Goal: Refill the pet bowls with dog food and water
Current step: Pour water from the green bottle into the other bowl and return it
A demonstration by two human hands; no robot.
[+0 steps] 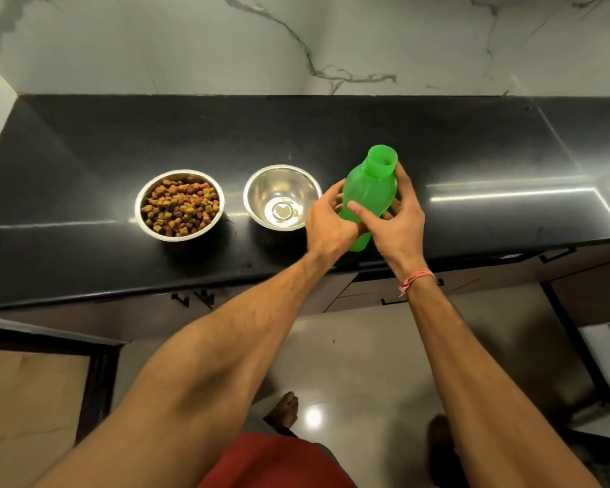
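Hands meet around a green plastic bottle above the front edge of a black bench. The left hand wraps the bottle's lower body from its left side, thumb across the front. The right hand cups the other side, fingers reaching behind the shoulder, a red thread tied at the wrist. Both hands are closed on the bottle. The bottle's neck is open, no cap in view, and its long axis runs from the hands up and away, leaning slightly right, mouth uppermost. Whether it holds water cannot be told through the plastic.

Just to the left of the left hand sits an empty steel bowl, its rim near the knuckles. Further left, well beyond that, a second steel bowl is already full of brown and yellow dog food.

Judging by this, food is done and water remains. The empty bowl lies left of the bottle, so the mouth, now pointing away from it, would need to tip leftward over the rim. The left hand is nearer the bowl.
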